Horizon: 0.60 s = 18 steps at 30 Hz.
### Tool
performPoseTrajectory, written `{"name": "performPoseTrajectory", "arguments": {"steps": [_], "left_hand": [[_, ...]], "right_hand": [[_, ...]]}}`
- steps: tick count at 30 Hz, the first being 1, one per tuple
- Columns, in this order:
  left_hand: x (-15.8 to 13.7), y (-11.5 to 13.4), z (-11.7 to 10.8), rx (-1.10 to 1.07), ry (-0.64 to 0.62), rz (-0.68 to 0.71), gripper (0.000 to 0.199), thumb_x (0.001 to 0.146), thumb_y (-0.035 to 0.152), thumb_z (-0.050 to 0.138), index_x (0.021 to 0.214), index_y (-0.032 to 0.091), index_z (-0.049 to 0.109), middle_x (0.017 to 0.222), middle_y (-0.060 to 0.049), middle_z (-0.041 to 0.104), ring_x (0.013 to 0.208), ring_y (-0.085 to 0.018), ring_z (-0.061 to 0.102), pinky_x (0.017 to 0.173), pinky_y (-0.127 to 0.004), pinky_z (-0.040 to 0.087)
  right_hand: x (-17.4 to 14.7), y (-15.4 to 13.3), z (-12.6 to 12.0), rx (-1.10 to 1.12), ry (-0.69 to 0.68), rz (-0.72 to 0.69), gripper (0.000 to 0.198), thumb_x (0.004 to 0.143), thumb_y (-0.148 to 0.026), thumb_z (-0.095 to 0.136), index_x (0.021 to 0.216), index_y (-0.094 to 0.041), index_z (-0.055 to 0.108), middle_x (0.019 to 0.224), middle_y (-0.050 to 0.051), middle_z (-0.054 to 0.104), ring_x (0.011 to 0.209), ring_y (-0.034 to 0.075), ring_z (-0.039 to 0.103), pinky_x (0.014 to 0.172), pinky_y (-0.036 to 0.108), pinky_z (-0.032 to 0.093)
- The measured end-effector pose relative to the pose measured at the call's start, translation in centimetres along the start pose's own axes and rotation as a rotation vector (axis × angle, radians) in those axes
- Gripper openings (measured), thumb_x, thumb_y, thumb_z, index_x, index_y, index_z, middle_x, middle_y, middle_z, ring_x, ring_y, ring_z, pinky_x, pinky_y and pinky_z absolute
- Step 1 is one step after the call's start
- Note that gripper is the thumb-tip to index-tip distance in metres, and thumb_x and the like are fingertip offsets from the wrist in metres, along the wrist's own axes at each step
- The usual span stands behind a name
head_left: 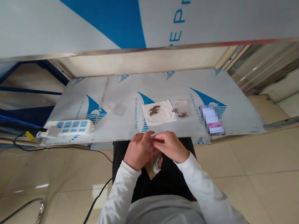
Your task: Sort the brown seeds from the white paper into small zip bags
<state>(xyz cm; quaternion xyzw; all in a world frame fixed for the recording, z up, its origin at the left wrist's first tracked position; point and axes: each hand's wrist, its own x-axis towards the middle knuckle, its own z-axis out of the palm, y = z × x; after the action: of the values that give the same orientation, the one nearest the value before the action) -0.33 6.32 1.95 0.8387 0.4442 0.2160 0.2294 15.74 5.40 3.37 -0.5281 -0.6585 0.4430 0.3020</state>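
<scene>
My left hand (138, 152) is closed round a small, clear, crumpled plastic bag (150, 145), mostly covered by the fingers. Against it, my right hand (172, 146) pinches with thumb and forefinger; whatever lies in that pinch is too small to make out. Both hands meet over my lap, just in front of the table edge. Beyond them, a white tissue (164, 115) lies spread on the table with several small brown pieces (154, 109) on it. Right of the tissue, a clear zip bag (181, 103) lies beside more brown pieces (182, 115).
The table (123, 127) is covered in printed protective film. At its left stands a white power strip (74, 127) with a black cable (59, 147). Flat clear bags (118, 109) lie left of centre, a phone (213, 120) at right. A shelf (223, 7) overhangs the back.
</scene>
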Motion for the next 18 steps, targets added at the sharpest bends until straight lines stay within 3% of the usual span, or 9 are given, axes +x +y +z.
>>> {"name": "performPoseTrajectory", "arguments": {"steps": [3,6,8,12,18], "left_hand": [[-0.3,-0.8,0.7,-0.071,0.107,-0.139,0.036,0.072,0.03,0.069,0.105,0.023,0.055,0.094,-0.006,0.068,0.087,-0.023,0.065,0.079,-0.032,0.049],[-1.3,-1.3,1.1,-0.141,0.176,-0.233,0.037,0.072,0.034,0.069,0.103,0.024,0.052,0.085,-0.003,0.067,0.079,-0.02,0.065,0.074,-0.03,0.049],[-2.1,-1.4,1.3,-0.173,0.175,-0.262,0.037,0.072,0.035,0.069,0.104,0.024,0.052,0.084,-0.002,0.066,0.078,-0.019,0.065,0.073,-0.03,0.049],[-3.1,-1.6,1.9,-0.21,0.145,-0.293,0.039,0.073,0.034,0.068,0.106,0.023,0.052,0.087,-0.003,0.067,0.08,-0.02,0.065,0.076,-0.031,0.049],[-3.5,-1.9,2.1,-0.25,0.147,-0.306,0.037,0.074,0.033,0.067,0.107,0.023,0.052,0.085,-0.001,0.067,0.079,-0.018,0.065,0.075,-0.03,0.05]], "right_hand": [[2.8,2.1,-1.8,-0.095,-0.012,-0.042,0.019,0.082,-0.024,0.055,0.085,-0.019,0.073,0.079,0.001,0.074,0.074,0.017,0.068,0.064,0.023,0.05],[7.0,5.7,-3.4,-0.342,0.206,0.024,0.021,0.082,-0.021,0.056,0.097,-0.014,0.07,0.092,0.007,0.072,0.078,0.016,0.066,0.074,0.027,0.051],[9.8,8.0,-3.8,-0.441,0.259,0.052,0.022,0.079,-0.015,0.058,0.098,-0.011,0.068,0.098,0.011,0.069,0.08,0.017,0.064,0.079,0.031,0.049],[13.5,10.5,-3.2,-0.561,0.193,0.024,0.017,0.074,-0.008,0.061,0.089,-0.013,0.068,0.098,0.01,0.066,0.089,0.018,0.061,0.087,0.03,0.045],[14.1,10.9,-2.1,-0.691,0.137,0.063,0.017,0.081,-0.008,0.053,0.09,-0.012,0.066,0.1,0.014,0.065,0.095,0.02,0.06,0.09,0.03,0.043]]}}
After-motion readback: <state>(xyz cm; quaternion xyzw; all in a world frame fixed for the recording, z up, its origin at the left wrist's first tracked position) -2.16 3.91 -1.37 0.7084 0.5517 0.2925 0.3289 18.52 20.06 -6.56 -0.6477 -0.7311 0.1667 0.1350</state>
